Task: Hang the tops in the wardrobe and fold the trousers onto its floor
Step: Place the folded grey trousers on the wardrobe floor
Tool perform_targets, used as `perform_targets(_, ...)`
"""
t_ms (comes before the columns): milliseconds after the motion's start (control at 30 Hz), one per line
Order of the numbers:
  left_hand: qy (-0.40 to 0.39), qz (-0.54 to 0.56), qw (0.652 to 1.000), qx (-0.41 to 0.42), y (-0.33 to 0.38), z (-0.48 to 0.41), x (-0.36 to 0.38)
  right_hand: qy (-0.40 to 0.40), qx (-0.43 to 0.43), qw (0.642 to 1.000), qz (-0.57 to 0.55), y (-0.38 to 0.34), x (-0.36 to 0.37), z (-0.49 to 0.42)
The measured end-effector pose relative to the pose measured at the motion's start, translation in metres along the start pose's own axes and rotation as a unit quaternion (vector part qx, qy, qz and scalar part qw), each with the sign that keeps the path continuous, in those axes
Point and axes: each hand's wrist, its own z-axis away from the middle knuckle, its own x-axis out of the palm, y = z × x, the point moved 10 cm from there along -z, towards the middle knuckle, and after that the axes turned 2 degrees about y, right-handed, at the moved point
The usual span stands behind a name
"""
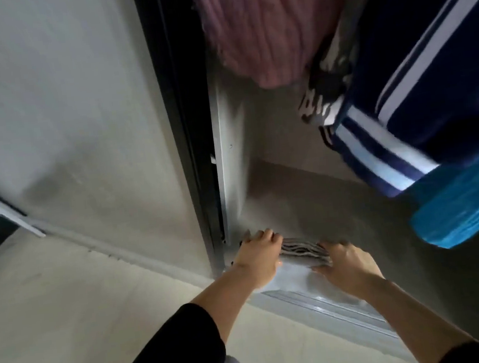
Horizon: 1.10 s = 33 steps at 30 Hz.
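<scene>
Wardrobe floor point(338, 200), grey, w/ folded trousers point(301, 250): L hand point(258, 257) & R hand point(346, 263) on them, fingers point(263, 235) grip unclear.

Dim, soft indoor light; the pale tiled room floor point(53, 304) at lower left is brightest. Motion blur smears the hanging clothes at upper right. Wide-angle distortion bends the edges.

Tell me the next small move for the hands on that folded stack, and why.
Probably let go and draw both hands back. The folded trousers already lie on the wardrobe floor, in its front left corner. The left hand and the right hand touch its two sides, so little seems left to adjust.
</scene>
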Motion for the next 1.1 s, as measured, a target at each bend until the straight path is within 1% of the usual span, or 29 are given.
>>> perform_targets(133,0.098,-0.037,0.994,0.011,-0.02,-0.053,0.028,0.07,-0.013,0.997,0.043,0.013,0.023,-0.06)
perform_targets(200,0.15,-0.057,0.987,0.011,-0.028,-0.078,0.04,0.131,-0.024,0.99,0.047,0.02,0.028,-0.082)
perform_targets(233,0.177,-0.061,0.982,0.01,-0.03,-0.088,0.046,0.17,-0.034,0.983,0.054,0.022,0.03,-0.09)
perform_targets(300,0.229,-0.069,0.971,0.01,-0.034,-0.103,0.059,0.242,-0.062,0.962,0.105,0.021,0.042,-0.1)
perform_targets(333,0.245,-0.073,0.967,0.01,-0.037,-0.109,0.071,0.287,-0.079,0.947,0.12,0.02,0.05,-0.101)
perform_targets(367,0.246,-0.077,0.966,0.01,-0.04,-0.114,0.087,0.307,-0.096,0.939,0.125,0.018,0.064,-0.103)
perform_targets(400,0.231,-0.083,0.969,0.014,-0.042,-0.117,0.107,0.309,-0.102,0.937,0.129,0.018,0.086,-0.104)
perform_targets(433,0.202,-0.087,0.975,0.022,-0.041,-0.119,0.132,0.279,-0.091,0.947,0.127,0.022,0.113,-0.108)
perform_targets(500,0.141,-0.093,0.985,0.043,-0.037,-0.116,0.181,0.178,-0.055,0.975,0.123,0.034,0.176,-0.114)
perform_targets(533,0.113,-0.103,0.987,0.056,-0.033,-0.112,0.201,0.144,-0.055,0.981,0.116,0.037,0.204,-0.114)
perform_targets(567,0.104,-0.117,0.985,0.076,-0.027,-0.108,0.212,0.127,-0.067,0.985,0.094,0.037,0.22,-0.112)
perform_targets(600,0.11,-0.124,0.982,0.093,-0.025,-0.106,0.216,0.117,-0.086,0.987,0.066,0.037,0.228,-0.11)
perform_targets(633,0.119,-0.119,0.98,0.105,-0.025,-0.108,0.218,0.129,-0.103,0.984,0.063,0.036,0.227,-0.11)
perform_targets(700,0.132,-0.135,0.975,0.116,-0.027,-0.118,0.214,0.177,-0.116,0.97,0.118,0.037,0.213,-0.115)
perform_targets(733,0.142,-0.151,0.971,0.117,-0.027,-0.124,0.207,0.184,-0.111,0.965,0.152,0.038,0.208,-0.122)
perform_targets(767,0.152,-0.161,0.969,0.11,-0.028,-0.132,0.202,0.179,-0.094,0.963,0.179,0.039,0.203,-0.131)
perform_targets(833,0.155,-0.165,0.97,0.089,-0.035,-0.148,0.2,0.143,-0.057,0.969,0.192,0.042,0.202,-0.153)
perform_targets(900,0.165,-0.167,0.97,0.062,-0.043,-0.165,0.196,0.119,-0.027,0.981,0.15,0.049,0.207,-0.179)
perform_targets(933,0.174,-0.174,0.968,0.048,-0.047,-0.173,0.193,0.121,-0.02,0.984,0.13,0.052,0.208,-0.191)
perform_targets(1000,0.159,-0.159,0.974,0.025,-0.062,-0.191,0.199,0.129,-0.008,0.985,0.11,0.053,0.21,-0.209)
perform_targets(1100,0.132,-0.138,0.981,-0.037,-0.089,-0.223,0.207,0.103,0.004,0.991,0.083,0.054,0.221,-0.232)
